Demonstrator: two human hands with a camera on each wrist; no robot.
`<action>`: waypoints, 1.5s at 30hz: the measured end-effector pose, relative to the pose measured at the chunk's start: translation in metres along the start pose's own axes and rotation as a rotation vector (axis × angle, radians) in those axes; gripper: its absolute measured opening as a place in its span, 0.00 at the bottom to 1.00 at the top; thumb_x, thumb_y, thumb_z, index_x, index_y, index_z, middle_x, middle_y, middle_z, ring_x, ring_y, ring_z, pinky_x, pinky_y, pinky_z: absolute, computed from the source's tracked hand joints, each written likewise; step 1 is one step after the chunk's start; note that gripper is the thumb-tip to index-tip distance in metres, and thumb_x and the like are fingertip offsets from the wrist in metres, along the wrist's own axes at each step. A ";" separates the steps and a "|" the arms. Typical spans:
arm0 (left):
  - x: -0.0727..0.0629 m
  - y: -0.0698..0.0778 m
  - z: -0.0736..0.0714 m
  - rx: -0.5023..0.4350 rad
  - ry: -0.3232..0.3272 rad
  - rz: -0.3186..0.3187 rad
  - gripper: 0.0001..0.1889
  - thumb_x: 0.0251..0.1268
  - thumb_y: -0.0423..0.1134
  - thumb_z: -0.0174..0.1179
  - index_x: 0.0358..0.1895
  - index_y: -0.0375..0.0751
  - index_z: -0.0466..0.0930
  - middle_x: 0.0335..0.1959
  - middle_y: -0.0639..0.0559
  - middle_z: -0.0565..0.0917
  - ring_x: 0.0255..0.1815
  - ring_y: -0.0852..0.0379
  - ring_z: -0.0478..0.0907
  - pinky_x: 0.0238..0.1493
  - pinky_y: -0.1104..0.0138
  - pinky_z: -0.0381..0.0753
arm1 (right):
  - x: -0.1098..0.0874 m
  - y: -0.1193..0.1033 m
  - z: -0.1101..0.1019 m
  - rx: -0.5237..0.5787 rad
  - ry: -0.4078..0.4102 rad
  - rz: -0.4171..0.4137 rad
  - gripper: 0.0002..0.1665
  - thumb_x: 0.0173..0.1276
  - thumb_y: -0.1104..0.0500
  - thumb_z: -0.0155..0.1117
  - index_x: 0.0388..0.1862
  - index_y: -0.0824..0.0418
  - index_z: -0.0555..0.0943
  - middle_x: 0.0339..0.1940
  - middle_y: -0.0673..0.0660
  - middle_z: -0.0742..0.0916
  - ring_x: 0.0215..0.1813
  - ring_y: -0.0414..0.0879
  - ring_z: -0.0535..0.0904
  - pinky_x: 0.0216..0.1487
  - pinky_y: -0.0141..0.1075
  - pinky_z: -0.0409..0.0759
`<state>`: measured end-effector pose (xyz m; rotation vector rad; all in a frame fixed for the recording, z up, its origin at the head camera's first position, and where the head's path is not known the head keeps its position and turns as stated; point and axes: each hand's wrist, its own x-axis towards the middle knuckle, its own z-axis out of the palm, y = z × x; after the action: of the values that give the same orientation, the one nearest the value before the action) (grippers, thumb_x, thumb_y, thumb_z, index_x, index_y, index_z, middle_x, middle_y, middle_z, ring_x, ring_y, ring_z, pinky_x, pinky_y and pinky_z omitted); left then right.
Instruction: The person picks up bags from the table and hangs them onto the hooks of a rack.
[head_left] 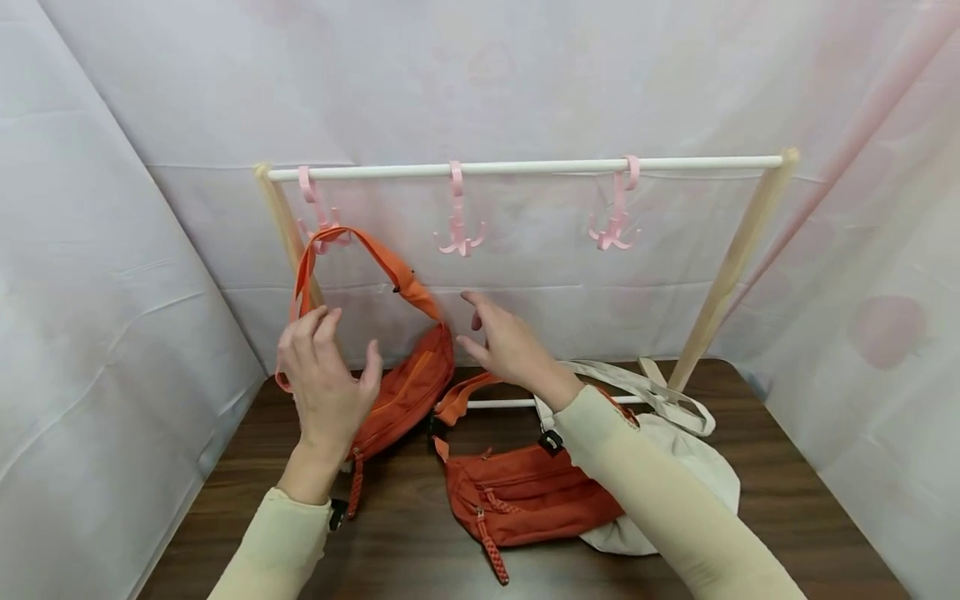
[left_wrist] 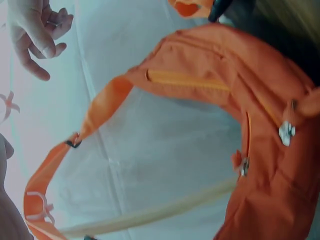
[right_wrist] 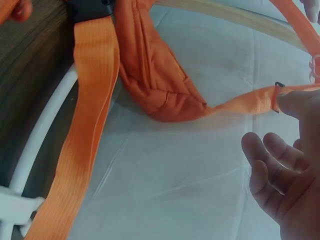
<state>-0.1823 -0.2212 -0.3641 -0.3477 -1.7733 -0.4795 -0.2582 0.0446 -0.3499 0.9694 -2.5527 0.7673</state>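
- Head view: the left hand [head_left: 326, 375] has its fingers relaxed, in front of the orange strap [head_left: 390, 262] of the hanging red waist bag [head_left: 416, 383]; whether they touch it I cannot tell.
- That bag's body slants between the two hands, its strap reaching up beyond the left hand to the leftmost pink hook [head_left: 321, 208].
- The right hand [head_left: 510, 342] is loose and holds nothing, below the middle pink hook [head_left: 457, 217].
- Nearer than the right hand, a second red waist bag [head_left: 532, 500] lies on the dark wooden table [head_left: 247, 500]; a cream bag [head_left: 697, 458] is partly behind the right forearm.
- Left wrist view: only an edge of the left hand shows, beside the strap.
- Right wrist view: the right hand's fingers bend loosely, the hanging bag beyond them.
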 end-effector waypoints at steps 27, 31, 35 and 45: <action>-0.045 0.037 0.066 -0.166 -0.439 0.046 0.28 0.66 0.36 0.72 0.66 0.31 0.75 0.60 0.35 0.77 0.58 0.35 0.75 0.57 0.45 0.78 | -0.063 0.067 -0.023 -0.065 -0.080 0.209 0.35 0.79 0.47 0.67 0.77 0.60 0.72 0.54 0.58 0.85 0.45 0.49 0.83 0.43 0.47 0.83; -0.052 0.041 0.078 -0.164 -0.544 0.039 0.27 0.69 0.39 0.71 0.67 0.31 0.74 0.61 0.36 0.77 0.58 0.36 0.76 0.56 0.46 0.80 | -0.068 0.077 -0.023 -0.088 -0.121 0.251 0.35 0.78 0.48 0.68 0.77 0.60 0.72 0.58 0.59 0.84 0.52 0.53 0.84 0.50 0.51 0.83; -0.057 0.045 0.089 -0.152 -0.654 0.023 0.27 0.70 0.39 0.70 0.67 0.31 0.74 0.60 0.37 0.77 0.59 0.38 0.76 0.57 0.48 0.80 | -0.072 0.087 -0.021 -0.112 -0.164 0.291 0.36 0.79 0.48 0.66 0.78 0.62 0.71 0.63 0.61 0.83 0.59 0.55 0.83 0.57 0.54 0.81; -0.065 0.056 0.115 -0.111 -0.872 -0.055 0.28 0.73 0.42 0.69 0.70 0.36 0.73 0.60 0.43 0.78 0.58 0.44 0.78 0.54 0.52 0.83 | -0.083 0.104 -0.016 -0.165 -0.261 0.317 0.33 0.80 0.50 0.65 0.76 0.65 0.71 0.66 0.65 0.81 0.61 0.58 0.82 0.59 0.54 0.81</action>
<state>-0.2372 -0.1147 -0.4433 -0.6531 -2.6076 -0.5033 -0.2672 0.1620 -0.4133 0.6576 -2.9880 0.5231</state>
